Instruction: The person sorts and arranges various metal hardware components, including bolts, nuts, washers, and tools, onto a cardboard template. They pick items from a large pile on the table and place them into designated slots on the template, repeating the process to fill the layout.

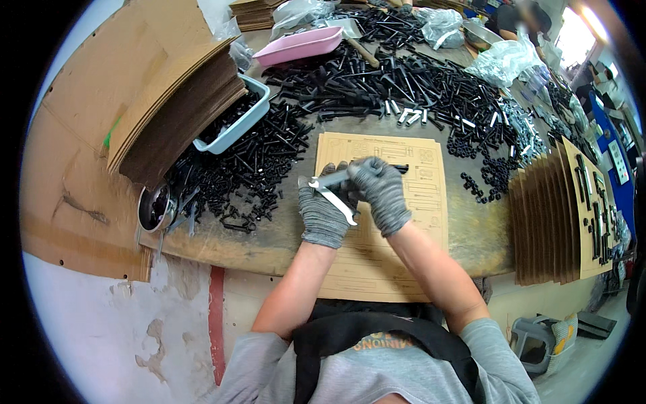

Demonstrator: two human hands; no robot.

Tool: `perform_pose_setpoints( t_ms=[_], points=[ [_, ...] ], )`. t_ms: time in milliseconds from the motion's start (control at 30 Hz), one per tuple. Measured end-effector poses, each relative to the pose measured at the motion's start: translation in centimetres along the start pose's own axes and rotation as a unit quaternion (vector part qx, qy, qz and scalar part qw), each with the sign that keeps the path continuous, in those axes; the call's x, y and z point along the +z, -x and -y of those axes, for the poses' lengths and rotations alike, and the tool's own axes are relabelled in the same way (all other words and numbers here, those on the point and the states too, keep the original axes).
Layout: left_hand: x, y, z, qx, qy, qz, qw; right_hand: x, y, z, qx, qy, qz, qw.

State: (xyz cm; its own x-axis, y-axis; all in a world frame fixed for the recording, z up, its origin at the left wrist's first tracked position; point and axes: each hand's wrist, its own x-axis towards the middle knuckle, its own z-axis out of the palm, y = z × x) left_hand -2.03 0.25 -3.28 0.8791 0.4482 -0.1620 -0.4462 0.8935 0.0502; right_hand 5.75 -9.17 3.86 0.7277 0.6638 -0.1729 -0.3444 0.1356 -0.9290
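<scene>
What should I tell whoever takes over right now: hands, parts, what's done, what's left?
Left hand: gloved, holding flat silver wrenches over the printed card.
Right hand: gloved, pinching a black bolt above the same card.
Loose black bolts lie heaped left of the card; filled cards stand at right.
Done: nothing fixed on this card.
Left: every part for it, seemingly.

Knit grey cloth gloves, shiny bare-metal flat wrenches, matt black bolts, plain brown cardboard sheet, worn rough wooden table.
</scene>
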Motion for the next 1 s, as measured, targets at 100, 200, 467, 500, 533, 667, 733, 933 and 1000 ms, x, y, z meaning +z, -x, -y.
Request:
perform_pose_setpoints(
  t_ms=[100,200,467,500,533,667,733,933,1000],
  points=[
    [1.0,-0.1,-1.0,0.126,-0.018,-0.048,0.991,0.4,-0.6,-5.6,-0.108,0.203,-0.017,0.973],
    [0.3,-0.5,-3.1,0.185,-0.025,-0.036,0.982,1.3,0.3,-7.5,-0.034,0.203,0.003,0.979],
    [2.3,2.6,-7.0,-0.006,-0.359,0.074,0.93,-2.5,-1.6,1.4,-0.034,0.291,0.21,0.933],
    [2.9,3.1,-7.6,-0.094,-0.432,0.077,0.894,-3.5,-2.5,2.0,-0.113,0.348,0.268,0.891],
    [4.9,3.3,-7.0,-0.174,-0.564,0.047,0.806,-2.9,-2.1,3.2,-0.145,0.382,0.29,0.866],
    [4.4,3.8,-5.4,-0.201,-0.633,0.087,0.742,-2.2,-1.1,2.3,-0.16,0.385,0.227,0.88],
    [3.8,4.1,-5.5,-0.181,-0.614,0.079,0.764,-3.3,-0.4,2.2,-0.177,0.402,0.187,0.879],
    [3.3,3.4,-3.8,-0.166,-0.612,0.033,0.772,-4.8,-1.2,0.0,-0.309,0.451,0.208,0.811],
    [2.6,2.8,-3.5,-0.149,-0.611,0.018,0.777,-4.6,-2.7,0.2,-0.247,0.415,0.217,0.849]
  ],
)
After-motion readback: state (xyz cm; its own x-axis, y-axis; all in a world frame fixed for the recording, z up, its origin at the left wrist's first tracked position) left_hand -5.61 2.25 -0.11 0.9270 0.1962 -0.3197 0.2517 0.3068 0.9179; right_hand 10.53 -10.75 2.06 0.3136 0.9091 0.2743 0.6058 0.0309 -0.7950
